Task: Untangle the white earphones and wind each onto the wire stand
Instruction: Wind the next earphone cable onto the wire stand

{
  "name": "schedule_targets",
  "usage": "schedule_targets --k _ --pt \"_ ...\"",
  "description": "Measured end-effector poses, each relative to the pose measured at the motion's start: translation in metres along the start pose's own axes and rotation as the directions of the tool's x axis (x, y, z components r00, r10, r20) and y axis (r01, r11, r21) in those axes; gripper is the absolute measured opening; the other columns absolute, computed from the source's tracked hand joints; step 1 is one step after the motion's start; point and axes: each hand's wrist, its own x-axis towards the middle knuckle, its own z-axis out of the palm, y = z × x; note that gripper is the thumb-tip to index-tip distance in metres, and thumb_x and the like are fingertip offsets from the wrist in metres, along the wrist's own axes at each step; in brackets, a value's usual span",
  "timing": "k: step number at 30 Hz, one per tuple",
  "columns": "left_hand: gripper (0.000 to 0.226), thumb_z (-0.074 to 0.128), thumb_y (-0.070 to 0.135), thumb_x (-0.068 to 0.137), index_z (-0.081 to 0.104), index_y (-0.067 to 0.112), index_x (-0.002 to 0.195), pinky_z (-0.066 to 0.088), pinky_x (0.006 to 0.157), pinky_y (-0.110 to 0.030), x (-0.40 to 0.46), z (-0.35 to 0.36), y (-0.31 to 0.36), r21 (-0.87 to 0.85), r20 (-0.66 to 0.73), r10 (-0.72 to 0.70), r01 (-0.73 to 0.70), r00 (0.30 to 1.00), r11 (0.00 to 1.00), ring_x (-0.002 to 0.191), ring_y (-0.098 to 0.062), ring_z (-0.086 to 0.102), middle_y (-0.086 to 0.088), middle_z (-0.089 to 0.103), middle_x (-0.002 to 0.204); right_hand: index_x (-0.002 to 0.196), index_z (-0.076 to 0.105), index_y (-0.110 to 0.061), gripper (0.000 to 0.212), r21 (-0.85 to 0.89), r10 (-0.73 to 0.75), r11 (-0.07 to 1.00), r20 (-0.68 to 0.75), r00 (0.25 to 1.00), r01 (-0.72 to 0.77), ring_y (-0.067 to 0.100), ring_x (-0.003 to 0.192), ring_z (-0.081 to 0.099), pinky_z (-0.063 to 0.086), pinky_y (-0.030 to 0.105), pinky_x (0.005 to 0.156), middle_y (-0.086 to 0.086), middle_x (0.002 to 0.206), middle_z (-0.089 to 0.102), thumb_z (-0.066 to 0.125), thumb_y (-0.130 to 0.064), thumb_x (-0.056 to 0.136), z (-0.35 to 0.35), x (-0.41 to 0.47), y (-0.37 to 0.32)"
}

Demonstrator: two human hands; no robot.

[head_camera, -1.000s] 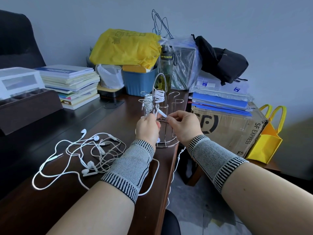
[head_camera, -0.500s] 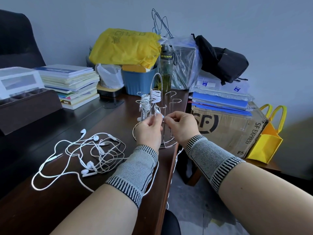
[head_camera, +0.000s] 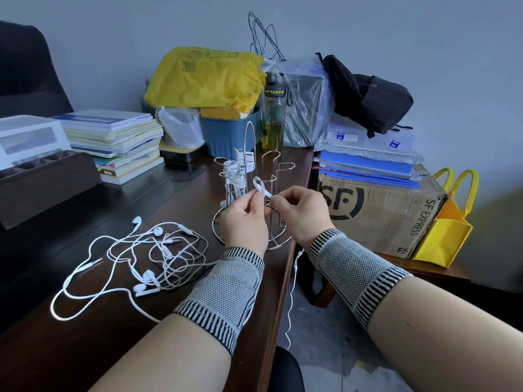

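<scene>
A chrome wire stand (head_camera: 271, 165) sits on the dark desk near its right edge, with two white earphone bundles (head_camera: 239, 166) wound on its left prongs. Just in front of it, my left hand (head_camera: 244, 219) and my right hand (head_camera: 301, 212) pinch a white earphone cable (head_camera: 259, 186) between them, bent into a small loop above my fingers. The rest of that cable hangs off the desk edge below my right wrist. A tangle of white earphones (head_camera: 152, 256) lies on the desk to the left of my left forearm.
Behind the stand are a blue bin (head_camera: 229, 134) under a yellow bag (head_camera: 203, 77), a water bottle (head_camera: 273, 114) and a book stack (head_camera: 113, 142). A cardboard box (head_camera: 376, 210) and a yellow tote (head_camera: 444, 230) stand to the right of the desk.
Both hands drew back slightly from the stand and lifted the cable, which now forms a small loop above my fingers. The stand and the tangle stayed where they were.
</scene>
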Motion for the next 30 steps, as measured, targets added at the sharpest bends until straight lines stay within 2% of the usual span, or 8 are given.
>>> schedule_targets --k 2,4,8,11,15,18,24,30 --pt "0.022 0.060 0.020 0.096 0.071 0.012 0.114 0.049 0.061 -0.017 0.001 0.000 0.002 0.021 0.004 0.029 -0.029 1.000 0.999 0.055 -0.014 0.061 0.005 0.070 0.072 0.067 0.063 -0.023 0.021 0.027 0.003 1.000 -0.019 1.000 -0.002 0.006 0.055 0.051 0.043 0.025 0.057 -0.006 0.065 0.062 0.068 -0.022 0.087 0.001 0.000 -0.001" --pt "0.022 0.061 0.022 0.095 0.071 0.016 0.114 0.054 0.067 -0.025 0.005 0.001 0.003 0.076 0.001 0.071 -0.071 0.997 0.995 0.057 -0.022 0.059 0.002 0.070 0.075 0.066 0.062 -0.023 0.021 0.055 0.006 0.998 -0.045 0.999 -0.003 0.006 0.053 0.049 0.041 0.023 0.055 -0.006 0.065 0.062 0.067 -0.021 0.086 0.001 -0.001 -0.003" --pt "0.028 0.060 0.027 0.094 0.067 0.031 0.121 0.057 0.078 -0.043 0.008 0.000 0.001 0.154 0.005 0.147 -0.146 0.989 0.977 0.056 -0.013 0.052 0.005 0.066 0.067 0.070 0.064 -0.019 0.018 0.144 0.013 0.990 -0.043 0.999 -0.006 0.006 0.056 0.055 0.046 0.019 0.053 0.002 0.074 0.069 0.067 -0.017 0.088 0.002 -0.003 -0.008" --pt "0.037 0.060 0.025 0.095 0.060 0.034 0.131 0.055 0.083 -0.037 0.004 -0.001 0.005 0.174 0.022 0.207 -0.208 0.978 0.962 0.063 -0.013 0.055 0.012 0.059 0.061 0.071 0.064 -0.017 0.017 0.179 0.010 0.984 -0.031 0.999 -0.005 -0.001 0.046 0.049 0.041 0.014 0.047 -0.002 0.069 0.065 0.067 -0.015 0.088 0.002 -0.004 -0.008" --pt "0.038 0.059 0.025 0.096 0.059 0.035 0.132 0.045 0.075 -0.015 0.002 -0.004 0.006 0.221 0.033 0.219 -0.221 0.975 0.950 0.073 -0.003 0.060 0.016 0.066 0.075 0.071 0.064 -0.020 0.017 0.189 0.013 0.982 -0.028 1.000 -0.007 0.001 0.055 0.051 0.043 0.016 0.055 -0.007 0.067 0.062 0.068 -0.017 0.087 0.001 -0.005 -0.002" --pt "0.034 0.061 0.023 0.094 0.064 0.030 0.128 0.048 0.087 -0.024 0.003 -0.005 0.007 0.246 0.007 0.207 -0.202 0.978 0.948 0.084 -0.010 0.064 0.024 0.059 0.069 0.071 0.064 -0.020 0.017 0.204 0.024 0.979 -0.019 1.000 -0.020 0.002 0.059 0.054 0.045 0.017 0.059 -0.008 0.067 0.062 0.068 -0.018 0.088 0.001 -0.007 0.002" --pt "0.029 0.059 0.027 0.096 0.068 0.020 0.122 0.041 0.076 -0.014 0.003 -0.004 0.006 0.297 0.033 0.162 -0.164 0.986 0.941 0.079 -0.007 0.061 0.003 0.075 0.090 0.067 0.065 -0.021 0.020 0.235 0.096 0.967 0.018 0.995 -0.098 0.016 0.067 0.058 0.054 0.037 0.069 0.000 0.071 0.066 0.068 -0.017 0.086 0.006 -0.004 0.004" --pt "0.026 0.062 0.034 0.093 0.072 0.023 0.113 0.057 0.082 -0.039 0.007 -0.004 0.003 0.277 0.078 0.125 -0.142 0.989 0.950 0.078 -0.023 0.069 0.006 0.074 0.082 0.063 0.063 -0.018 0.022 0.264 0.147 0.953 0.024 0.989 -0.149 0.009 0.050 0.046 0.040 0.029 0.052 -0.004 0.061 0.059 0.072 -0.019 0.083 0.008 0.000 0.007"
